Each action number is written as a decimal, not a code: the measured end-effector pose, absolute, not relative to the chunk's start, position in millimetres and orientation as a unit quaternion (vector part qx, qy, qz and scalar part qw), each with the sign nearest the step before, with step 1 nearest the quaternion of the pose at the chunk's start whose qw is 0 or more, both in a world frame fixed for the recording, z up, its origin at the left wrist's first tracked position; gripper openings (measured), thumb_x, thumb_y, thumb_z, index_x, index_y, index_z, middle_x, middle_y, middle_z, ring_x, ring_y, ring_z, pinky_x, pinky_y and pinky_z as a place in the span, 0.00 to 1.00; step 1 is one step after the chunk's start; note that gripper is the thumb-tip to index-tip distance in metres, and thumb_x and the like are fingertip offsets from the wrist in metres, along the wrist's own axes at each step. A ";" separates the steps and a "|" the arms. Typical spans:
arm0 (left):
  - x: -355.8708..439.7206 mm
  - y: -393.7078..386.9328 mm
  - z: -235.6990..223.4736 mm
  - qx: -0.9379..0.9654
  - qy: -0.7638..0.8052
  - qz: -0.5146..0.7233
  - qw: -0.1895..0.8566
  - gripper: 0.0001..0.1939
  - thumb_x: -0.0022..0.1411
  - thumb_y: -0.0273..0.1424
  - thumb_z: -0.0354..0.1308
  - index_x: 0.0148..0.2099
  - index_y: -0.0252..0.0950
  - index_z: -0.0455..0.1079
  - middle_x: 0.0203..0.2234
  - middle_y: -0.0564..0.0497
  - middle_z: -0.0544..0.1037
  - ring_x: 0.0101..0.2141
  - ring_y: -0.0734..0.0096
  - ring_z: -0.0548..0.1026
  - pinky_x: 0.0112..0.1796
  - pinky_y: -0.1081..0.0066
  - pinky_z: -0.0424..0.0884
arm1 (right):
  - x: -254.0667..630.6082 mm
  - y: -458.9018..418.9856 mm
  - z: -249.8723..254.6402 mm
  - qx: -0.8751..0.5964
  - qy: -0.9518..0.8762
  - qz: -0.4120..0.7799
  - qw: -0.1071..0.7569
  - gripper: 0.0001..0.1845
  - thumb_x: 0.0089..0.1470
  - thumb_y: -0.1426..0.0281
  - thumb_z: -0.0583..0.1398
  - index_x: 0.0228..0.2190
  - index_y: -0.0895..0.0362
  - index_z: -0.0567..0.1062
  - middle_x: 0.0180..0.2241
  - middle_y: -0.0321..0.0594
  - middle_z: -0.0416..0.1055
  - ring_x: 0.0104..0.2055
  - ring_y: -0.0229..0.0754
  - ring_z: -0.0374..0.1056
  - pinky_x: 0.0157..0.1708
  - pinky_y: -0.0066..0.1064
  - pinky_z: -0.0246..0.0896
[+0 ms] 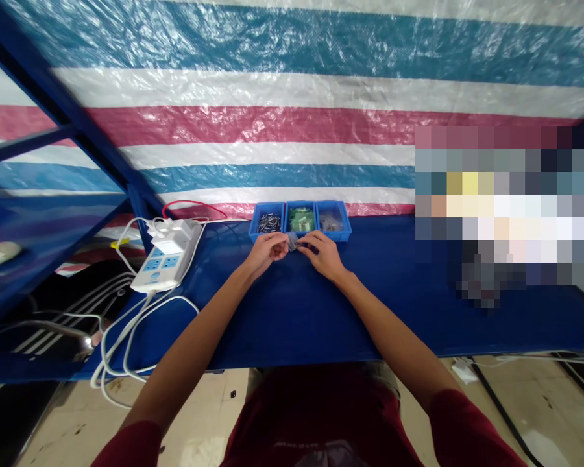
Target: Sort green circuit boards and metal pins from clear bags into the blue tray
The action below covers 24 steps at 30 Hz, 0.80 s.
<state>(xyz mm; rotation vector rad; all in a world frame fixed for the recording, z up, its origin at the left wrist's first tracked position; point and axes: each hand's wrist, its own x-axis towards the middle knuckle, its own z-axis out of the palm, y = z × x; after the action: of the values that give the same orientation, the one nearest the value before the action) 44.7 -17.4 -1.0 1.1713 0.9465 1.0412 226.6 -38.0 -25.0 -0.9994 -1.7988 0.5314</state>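
Note:
A small clear plastic bag (293, 242) is stretched between my two hands, just in front of the bins. My left hand (267, 251) pinches its left side with the fingertips. On the other side my right hand (324, 254) has thumb and fingers closed on it. Whether anything lies inside the bag is too small to tell. Behind the hands stand three joined blue bins. Dark metal screw-like pieces (269, 224) lie in the left bin, green-and-white packets (302, 219) in the middle one, and clear plastic bags (329, 222) in the right one.
A white power strip (158, 269) with plugged-in chargers (171, 235) stands on the blue table (296, 318) at left. White cables (121, 337) loop over the front edge. A blue metal frame (85, 143) rises at left, before a striped tarp (272, 123). The right side is pixelated.

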 end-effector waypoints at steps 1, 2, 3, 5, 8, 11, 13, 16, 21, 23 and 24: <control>44.5 -17.8 -0.2 0.506 0.415 0.446 0.611 0.16 0.48 0.41 0.67 0.27 0.34 0.70 0.17 0.52 0.71 0.15 0.79 0.64 0.16 0.76 0.54 | 226.7 -38.2 -24.4 -0.410 -0.739 0.220 0.488 0.08 0.57 0.65 0.59 0.34 0.53 0.79 0.38 0.43 0.73 0.36 0.42 0.68 0.38 0.34 0.65; 44.3 -18.1 0.3 0.510 0.421 0.446 0.603 0.17 0.49 0.43 0.66 0.26 0.34 0.69 0.16 0.53 0.71 0.14 0.80 0.63 0.15 0.76 0.52 | 226.7 -38.5 -23.4 -0.412 -0.735 0.225 0.490 0.08 0.57 0.64 0.59 0.32 0.53 0.79 0.36 0.43 0.73 0.36 0.43 0.68 0.38 0.34 0.66; 44.1 -18.3 0.4 0.518 0.430 0.451 0.585 0.18 0.50 0.45 0.65 0.25 0.34 0.69 0.15 0.53 0.70 0.13 0.80 0.62 0.15 0.76 0.50 | 226.6 -38.8 -22.3 -0.415 -0.728 0.239 0.491 0.09 0.57 0.64 0.59 0.31 0.53 0.78 0.33 0.42 0.74 0.35 0.42 0.69 0.38 0.34 0.66; 43.5 -18.5 -0.4 0.545 0.449 0.471 0.529 0.22 0.53 0.47 0.62 0.22 0.34 0.66 0.12 0.54 0.66 0.12 0.80 0.60 0.15 0.76 0.50 | 226.5 -38.8 -20.1 -0.419 -0.704 0.305 0.485 0.09 0.55 0.63 0.61 0.29 0.54 0.77 0.28 0.38 0.73 0.30 0.40 0.69 0.33 0.32 0.66; 42.4 -18.9 -2.9 0.599 0.465 0.489 0.432 0.24 0.57 0.48 0.59 0.20 0.35 0.65 0.11 0.55 0.65 0.13 0.80 0.61 0.16 0.76 0.54 | 228.6 -35.3 -18.0 -0.415 -0.638 0.457 0.461 0.12 0.49 0.60 0.64 0.25 0.56 0.75 0.21 0.34 0.71 0.21 0.36 0.66 0.23 0.28 0.64; 42.2 -20.4 -5.0 0.643 0.471 0.486 0.360 0.23 0.60 0.46 0.57 0.20 0.35 0.66 0.11 0.55 0.66 0.14 0.79 0.62 0.19 0.75 0.58 | 235.3 -28.9 -15.5 -0.425 -0.560 0.559 0.441 0.15 0.40 0.60 0.69 0.22 0.58 0.75 0.18 0.35 0.72 0.18 0.34 0.65 0.18 0.26 0.62; 42.7 -21.7 -5.8 0.662 0.474 0.483 0.324 0.23 0.62 0.45 0.56 0.20 0.35 0.66 0.12 0.55 0.67 0.14 0.78 0.63 0.20 0.75 0.59 | 241.2 -24.9 -12.5 -0.430 -0.502 0.588 0.466 0.14 0.38 0.62 0.71 0.22 0.58 0.76 0.19 0.36 0.73 0.18 0.34 0.67 0.18 0.25 0.64; 43.7 -23.6 -6.6 0.679 0.474 0.478 0.294 0.23 0.63 0.44 0.55 0.21 0.36 0.67 0.12 0.55 0.67 0.15 0.78 0.64 0.21 0.75 0.60 | 249.2 -20.7 -8.0 -0.413 -0.386 0.586 0.581 0.11 0.43 0.64 0.69 0.27 0.58 0.77 0.27 0.39 0.78 0.24 0.35 0.72 0.25 0.26 0.70; 43.9 -25.6 -7.4 0.700 0.480 0.461 0.260 0.22 0.64 0.42 0.53 0.21 0.36 0.67 0.14 0.54 0.68 0.17 0.75 0.66 0.25 0.73 0.63 | 253.7 -18.4 -6.3 -0.417 -0.269 0.574 0.651 0.06 0.50 0.69 0.66 0.31 0.58 0.76 0.33 0.41 0.80 0.31 0.39 0.76 0.33 0.29 0.74; 42.7 -25.1 -7.8 0.714 0.487 0.463 0.193 0.20 0.65 0.40 0.53 0.23 0.37 0.69 0.17 0.53 0.71 0.21 0.72 0.69 0.30 0.71 0.66 | 252.3 -19.3 -6.6 -0.430 -0.278 0.569 0.643 0.04 0.50 0.72 0.65 0.31 0.58 0.77 0.31 0.41 0.80 0.29 0.39 0.76 0.31 0.29 0.74; 41.8 -24.2 -8.3 0.720 0.490 0.468 0.151 0.18 0.65 0.40 0.53 0.26 0.36 0.71 0.20 0.51 0.74 0.25 0.69 0.71 0.34 0.69 0.68 | 251.2 -20.0 -6.6 -0.435 -0.289 0.567 0.636 0.03 0.51 0.73 0.64 0.31 0.58 0.77 0.31 0.41 0.79 0.28 0.38 0.75 0.30 0.29 0.73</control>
<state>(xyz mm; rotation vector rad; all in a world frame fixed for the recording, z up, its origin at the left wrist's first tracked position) 41.8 -24.2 -8.3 2.0682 1.4058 1.3427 251.2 -20.0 -6.6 -0.9947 -0.6614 1.2964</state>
